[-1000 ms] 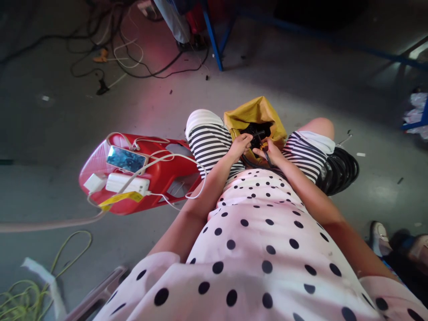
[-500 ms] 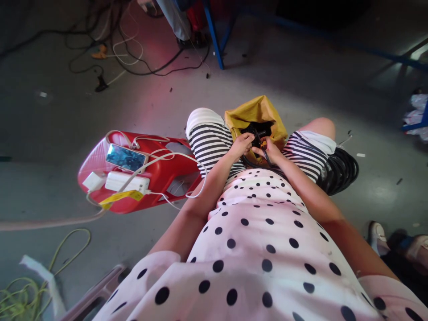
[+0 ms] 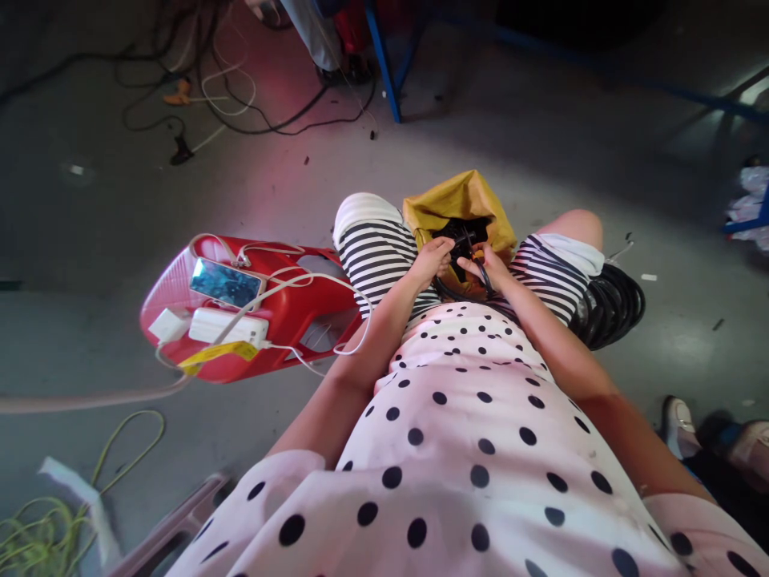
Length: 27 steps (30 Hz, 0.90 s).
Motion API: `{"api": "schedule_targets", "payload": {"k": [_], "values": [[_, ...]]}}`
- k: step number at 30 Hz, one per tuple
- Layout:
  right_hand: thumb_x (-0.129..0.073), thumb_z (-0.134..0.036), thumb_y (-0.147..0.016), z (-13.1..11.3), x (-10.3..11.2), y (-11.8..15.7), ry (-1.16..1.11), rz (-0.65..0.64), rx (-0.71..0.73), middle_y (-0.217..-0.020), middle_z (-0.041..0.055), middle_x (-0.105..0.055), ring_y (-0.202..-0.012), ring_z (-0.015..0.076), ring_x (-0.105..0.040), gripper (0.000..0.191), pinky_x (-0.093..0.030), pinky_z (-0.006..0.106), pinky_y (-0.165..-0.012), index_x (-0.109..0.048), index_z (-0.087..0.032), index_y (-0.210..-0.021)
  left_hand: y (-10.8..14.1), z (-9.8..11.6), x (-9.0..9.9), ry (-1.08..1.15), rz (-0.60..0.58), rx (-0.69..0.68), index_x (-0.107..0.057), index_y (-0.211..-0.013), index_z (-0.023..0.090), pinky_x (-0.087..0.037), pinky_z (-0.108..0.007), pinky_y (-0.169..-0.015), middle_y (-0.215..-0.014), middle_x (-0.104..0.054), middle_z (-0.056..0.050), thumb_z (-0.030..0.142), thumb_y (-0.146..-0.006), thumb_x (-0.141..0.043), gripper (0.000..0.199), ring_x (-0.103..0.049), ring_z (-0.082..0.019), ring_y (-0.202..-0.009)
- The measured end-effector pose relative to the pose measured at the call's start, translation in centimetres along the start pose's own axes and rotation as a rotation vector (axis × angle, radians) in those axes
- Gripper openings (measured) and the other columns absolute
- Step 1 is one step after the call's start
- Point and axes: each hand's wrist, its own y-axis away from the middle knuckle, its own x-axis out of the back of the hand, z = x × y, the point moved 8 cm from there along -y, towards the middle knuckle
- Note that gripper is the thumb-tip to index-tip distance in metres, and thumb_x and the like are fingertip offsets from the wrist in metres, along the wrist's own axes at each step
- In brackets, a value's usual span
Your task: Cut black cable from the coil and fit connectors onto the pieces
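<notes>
Centrally, left hand (image 3: 435, 261) pinches black part (image 3: 461, 239) at yellow bag (image 3: 453, 200); right hand (image 3: 494, 267) at cable (image 3: 484, 276), grip unclear.

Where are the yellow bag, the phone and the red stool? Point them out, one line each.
Yellow bag (image 3: 461, 197): head view, on the fabric beyond its opening.
Phone (image 3: 225, 283): head view, on the middle of its screen.
Red stool (image 3: 289, 311): head view, on a bare patch of red plastic.

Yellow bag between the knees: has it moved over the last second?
No, no visible shift: the yellow bag keeps its place relative to the blue metal leg; both drift slightly together in the picture.
</notes>
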Motion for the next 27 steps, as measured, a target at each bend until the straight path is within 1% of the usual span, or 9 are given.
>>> {"api": "schedule_targets", "payload": {"k": [6,11,16,19,23,27], "values": [[-0.103,-0.073,-0.084,0.56,-0.35,-0.45,0.004,-0.02,0.002,-0.086,-0.0039,-0.07,-0.07,0.0221,-0.07,0.087,-0.053,0.034,-0.065,-0.057,-0.027,-0.141,-0.03,-0.06,0.02,0.015,0.009,0.002,-0.056,-0.097,0.023,-0.017,-0.014,-0.047,-0.06,-0.038,0.013,0.035,-0.111,-0.08,0.03,-0.029,-0.003,-0.044],[-0.103,-0.071,-0.085,0.42,-0.28,-0.49,0.016,-0.018,0.001,-0.086,-0.0032,-0.071,-0.072,0.0227,-0.071,0.085,-0.055,0.035,-0.067,-0.058,-0.026,-0.142,0.01,-0.05,0.0,0.001,0.014,0.007,-0.057,-0.097,0.023,-0.018,-0.014,-0.047,-0.059,-0.039,0.013,0.031,-0.115,-0.073,0.026,-0.029,-0.004,-0.044],[-0.101,-0.065,-0.089,0.22,-0.23,-0.38,0.026,-0.013,0.003,-0.087,-0.0021,-0.071,-0.073,0.0231,-0.071,0.077,-0.057,0.037,-0.069,-0.059,-0.027,-0.14,0.12,-0.05,0.01,0.023,0.03,0.021,-0.058,-0.097,0.023,-0.018,-0.014,-0.047,-0.061,-0.039,0.013,0.034,-0.109,-0.083,0.031,-0.03,-0.003,-0.044],[-0.1,-0.064,-0.09,0.14,-0.18,-0.26,0.021,-0.01,0.008,-0.087,-0.0017,-0.071,-0.072,0.0228,-0.071,0.074,-0.059,0.038,-0.071,-0.059,-0.026,-0.139,0.19,-0.01,-0.04,0.019,0.029,0.024,-0.058,-0.097,0.023,-0.017,-0.014,-0.047,-0.06,-0.039,0.013,0.034,-0.11,-0.083,0.031,-0.03,-0.003,-0.044],[-0.098,-0.065,-0.091,0.18,-0.31,-0.3,0.019,-0.022,0.014,-0.085,-0.0036,-0.07,-0.07,0.0212,-0.069,0.073,-0.058,0.037,-0.07,-0.059,-0.028,-0.14,0.18,0.1,-0.06,-0.01,0.029,0.017,-0.061,-0.102,0.023,-0.017,-0.014,-0.047,-0.06,-0.039,0.013,0.033,-0.112,-0.079,0.024,-0.029,-0.004,-0.044],[-0.098,-0.066,-0.09,0.28,-0.19,-0.43,0.058,-0.004,0.01,-0.088,-0.0028,-0.071,-0.075,0.0217,-0.07,0.073,-0.058,0.037,-0.072,-0.059,-0.026,-0.138,0.05,0.09,0.01,-0.042,0.022,0.012,-0.064,-0.108,0.023,-0.016,-0.016,-0.047,-0.059,-0.037,0.014,0.031,-0.112,-0.078,0.016,-0.027,-0.005,-0.044]]}}
